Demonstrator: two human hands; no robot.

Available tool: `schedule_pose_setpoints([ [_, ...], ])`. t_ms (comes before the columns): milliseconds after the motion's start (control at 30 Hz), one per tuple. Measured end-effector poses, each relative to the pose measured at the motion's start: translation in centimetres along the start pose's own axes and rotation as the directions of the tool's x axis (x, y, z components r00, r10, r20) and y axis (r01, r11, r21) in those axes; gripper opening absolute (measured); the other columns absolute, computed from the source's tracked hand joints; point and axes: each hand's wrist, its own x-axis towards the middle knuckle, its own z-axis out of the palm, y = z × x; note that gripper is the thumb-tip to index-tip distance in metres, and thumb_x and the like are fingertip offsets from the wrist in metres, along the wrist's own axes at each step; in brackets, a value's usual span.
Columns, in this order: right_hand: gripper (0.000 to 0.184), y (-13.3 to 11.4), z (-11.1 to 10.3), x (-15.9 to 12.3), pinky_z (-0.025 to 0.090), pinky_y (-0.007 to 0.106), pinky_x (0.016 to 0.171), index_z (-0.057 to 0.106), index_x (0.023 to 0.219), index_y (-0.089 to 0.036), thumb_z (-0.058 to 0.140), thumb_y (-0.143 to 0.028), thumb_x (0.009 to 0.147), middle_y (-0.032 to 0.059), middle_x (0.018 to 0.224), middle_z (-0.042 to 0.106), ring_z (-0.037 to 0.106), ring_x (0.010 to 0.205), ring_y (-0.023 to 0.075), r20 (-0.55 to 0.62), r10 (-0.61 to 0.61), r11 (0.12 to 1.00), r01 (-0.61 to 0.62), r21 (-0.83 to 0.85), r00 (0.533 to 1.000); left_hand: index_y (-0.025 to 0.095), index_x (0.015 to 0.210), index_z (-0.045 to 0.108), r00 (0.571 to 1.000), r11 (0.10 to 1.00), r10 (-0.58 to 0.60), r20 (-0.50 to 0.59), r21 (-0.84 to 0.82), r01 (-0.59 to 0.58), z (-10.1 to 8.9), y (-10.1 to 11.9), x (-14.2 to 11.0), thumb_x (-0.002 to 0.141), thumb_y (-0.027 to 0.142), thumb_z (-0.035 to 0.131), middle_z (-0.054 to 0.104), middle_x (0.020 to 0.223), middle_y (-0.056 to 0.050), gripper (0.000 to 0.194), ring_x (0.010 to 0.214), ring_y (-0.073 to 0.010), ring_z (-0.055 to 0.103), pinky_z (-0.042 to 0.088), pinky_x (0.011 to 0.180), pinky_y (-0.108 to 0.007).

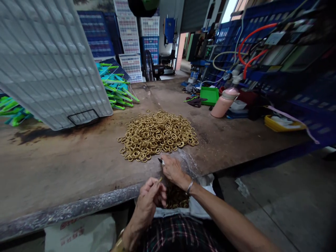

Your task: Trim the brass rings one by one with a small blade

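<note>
My left hand (152, 195), just over the table's near edge, pinches a brass-coloured ring (160, 179) between thumb and fingers. My right hand (173, 170) is closed on a small tool with a dark pointed tip (160, 160), perhaps a knife; most of it is hidden in the fingers. Directly beyond the hands lies a large heap of brass-coloured rings (160, 134) on the brown table (86, 164). Below my hands, at my lap, more rings (178, 199) lie in a container with a white lining (201, 204), partly covered by my wrists.
At the left a big white plastic crate (57, 63) stands tilted beside green and blue plastic pieces (115, 85). Toward the right are a pink bottle (225, 102), a green tray (209, 95) and a yellow tray (283, 123). A white sack (81, 232) lies under the table edge.
</note>
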Motion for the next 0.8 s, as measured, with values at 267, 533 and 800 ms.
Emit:
schedule_pose_setpoints([
  [267,0.019,-1.8,1.4,4.6,0.03,0.024,0.06,0.049,0.102,-0.02,0.041,-0.022,0.085,0.0056,0.085,0.065,0.06,0.075,0.0168,-0.052,0.032,0.999,-0.033,-0.007,0.998,0.015,0.075,0.056,0.993,0.948,-0.018,-0.115,-0.317,-0.019,-3.0,2.1,1.5,0.068,0.027,0.068,0.062,0.071,-0.004,0.018,0.058,-0.0116,0.056,0.041,0.044,-0.019],
  [533,0.016,0.4,1.3,4.7,0.031,0.021,0.06,0.058,0.085,-0.02,0.043,-0.024,0.083,0.0021,0.073,0.063,0.055,0.067,0.0132,-0.116,0.065,0.972,-0.036,0.233,0.991,0.013,0.056,0.049,0.978,0.883,-0.178,-0.106,-0.456,0.111,-4.0,3.0,2.6,0.072,0.022,0.062,0.059,0.069,-0.004,0.023,0.057,-0.0095,0.055,0.043,0.047,-0.019],
  [800,0.016,2.6,-0.2,2.3,0.031,0.019,0.051,0.053,0.067,-0.017,0.046,-0.029,0.074,-0.0046,0.057,0.047,0.041,0.053,0.0087,-0.035,0.25,0.667,-0.146,0.73,0.968,0.017,0.077,0.057,0.963,0.969,0.207,-0.172,0.17,-0.178,-1.8,2.4,4.4,0.071,0.034,0.063,0.053,0.061,0.003,0.019,0.044,-0.0055,0.039,0.028,0.038,-0.016],
])
